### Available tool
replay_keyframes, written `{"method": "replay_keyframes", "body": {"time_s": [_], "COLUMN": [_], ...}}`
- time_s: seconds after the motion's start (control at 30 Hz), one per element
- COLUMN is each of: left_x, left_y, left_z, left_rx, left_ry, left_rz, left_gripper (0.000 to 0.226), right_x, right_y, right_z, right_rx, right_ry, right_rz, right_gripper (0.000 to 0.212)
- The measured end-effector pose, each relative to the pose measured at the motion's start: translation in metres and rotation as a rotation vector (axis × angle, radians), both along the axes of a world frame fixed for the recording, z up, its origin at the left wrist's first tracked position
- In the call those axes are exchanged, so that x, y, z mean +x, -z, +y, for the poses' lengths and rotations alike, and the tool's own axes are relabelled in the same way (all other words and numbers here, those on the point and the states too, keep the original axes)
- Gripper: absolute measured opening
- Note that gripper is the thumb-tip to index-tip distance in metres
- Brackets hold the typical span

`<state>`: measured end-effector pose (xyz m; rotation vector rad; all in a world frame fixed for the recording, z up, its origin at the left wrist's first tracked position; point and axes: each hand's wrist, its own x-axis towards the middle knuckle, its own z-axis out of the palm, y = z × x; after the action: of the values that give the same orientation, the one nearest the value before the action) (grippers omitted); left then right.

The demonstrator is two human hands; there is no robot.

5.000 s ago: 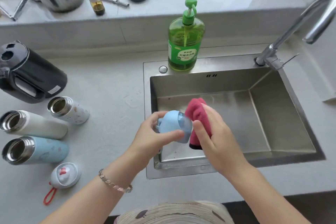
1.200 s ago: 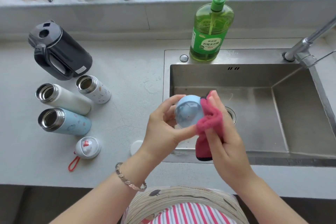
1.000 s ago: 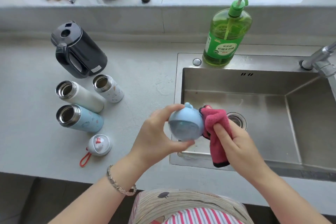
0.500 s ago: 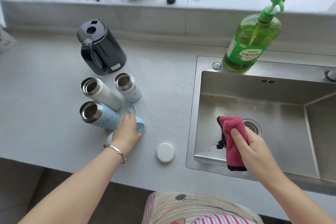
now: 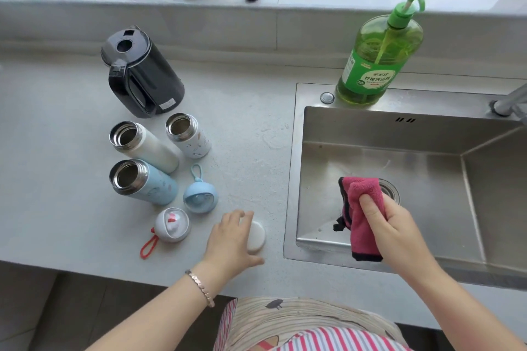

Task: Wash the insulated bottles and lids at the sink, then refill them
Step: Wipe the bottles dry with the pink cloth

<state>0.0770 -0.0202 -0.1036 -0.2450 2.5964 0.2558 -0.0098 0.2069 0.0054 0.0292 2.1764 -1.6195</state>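
Head view: left hand (image 5: 230, 240) on white lid (image 5: 257, 236), right hand (image 5: 392, 226) round cloth (image 5: 360, 189)

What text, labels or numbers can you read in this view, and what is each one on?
"柠檬洗洁精": white characters on the green label of the dish soap bottle; slightly blurred, so this reading is tentative.
Smaller print on that label: too blurred to read.
Sticker on the black kettle: too small to read.
Small patterned bottle and blue bottle: drawings only, no legible words.
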Motion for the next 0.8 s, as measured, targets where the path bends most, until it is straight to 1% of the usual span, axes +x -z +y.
{"method": "replay_keyframes", "body": {"time_s": [0.1,0.2,0.27,0.33,0.4,0.43,0.47,0.5,0.57,0.63,0.8], "left_x": [0.005,0.002,-0.007,-0.023,-0.045,-0.057,-0.069,-0.080,-0.099,-0.108,-0.105], "left_y": [0.012,0.015,0.004,-0.014,-0.036,-0.044,-0.049,-0.052,-0.055,-0.055,-0.076], "left_z": [0.004,0.007,0.016,0.033,0.055,0.066,0.076,0.085,0.100,0.109,0.117], "left_rx": [-0.052,0.026,0.144,0.316,0.509,0.566,0.593,0.605,0.583,0.594,0.839], "left_ry": [-0.019,-0.146,-0.272,-0.351,-0.317,-0.269,-0.225,-0.204,-0.214,-0.241,-0.343], "left_rz": [0.026,0.095,0.163,0.297,0.482,0.539,0.547,0.500,0.305,0.205,0.198], "left_gripper": [0.071,0.060,0.058,0.059,0.060,0.060,0.059,0.060,0.060,0.061,0.058], "right_x": [0.003,0.005,0.005,0.005,0.004,0.003,0.002,0.001,0.000,-0.001,-0.006], "right_y": [0.003,0.004,0.005,0.007,0.008,0.009,0.010,0.010,0.010,0.011,0.007], "right_z": [0.011,0.021,0.028,0.035,0.042,0.045,0.049,0.053,0.061,0.067,0.073], "right_rx": [0.008,0.004,-0.014,-0.029,-0.037,-0.034,-0.028,-0.027,-0.035,-0.028,-0.066], "right_ry": [0.028,0.044,0.064,0.088,0.113,0.124,0.135,0.148,0.173,0.186,0.193], "right_rz": [-0.014,-0.024,-0.038,-0.051,-0.050,-0.045,-0.039,-0.041,-0.051,-0.059,-0.027], "right_gripper": [0.022,0.020,0.020,0.020,0.019,0.019,0.019,0.020,0.021,0.024,0.032]}}
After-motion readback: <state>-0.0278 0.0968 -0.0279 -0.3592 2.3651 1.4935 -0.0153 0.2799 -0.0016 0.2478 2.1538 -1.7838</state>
